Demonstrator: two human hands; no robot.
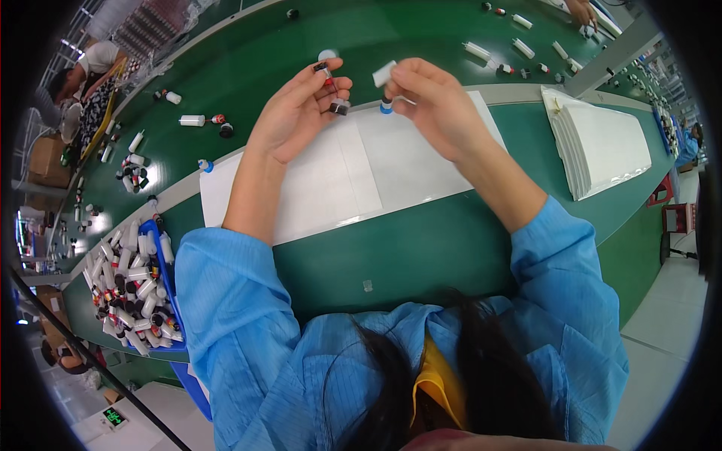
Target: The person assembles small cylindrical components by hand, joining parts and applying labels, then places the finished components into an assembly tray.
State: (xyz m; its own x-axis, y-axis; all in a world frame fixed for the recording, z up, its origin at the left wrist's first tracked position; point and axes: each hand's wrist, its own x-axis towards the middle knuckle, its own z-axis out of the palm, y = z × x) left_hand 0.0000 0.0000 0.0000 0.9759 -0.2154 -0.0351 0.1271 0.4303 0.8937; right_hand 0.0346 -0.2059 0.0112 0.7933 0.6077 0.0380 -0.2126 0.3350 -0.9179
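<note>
My left hand (297, 113) is raised over the green table and pinches a small dark part with a red band (328, 77); a short black-and-white piece (340, 107) sits at its fingertips. My right hand (432, 101) holds a small white tube (383, 74) between thumb and fingers, with a blue-tipped piece (386, 106) just under it. The two hands are close together, a few centimetres apart, above white sheets (361, 169) lying on the table.
A blue bin (167, 289) at my left is full of several white tubes and dark caps. Loose tubes and caps lie scattered on the green conveyor (248, 60). A stack of white sheets (598, 143) lies at the right. Other people work at the far edges.
</note>
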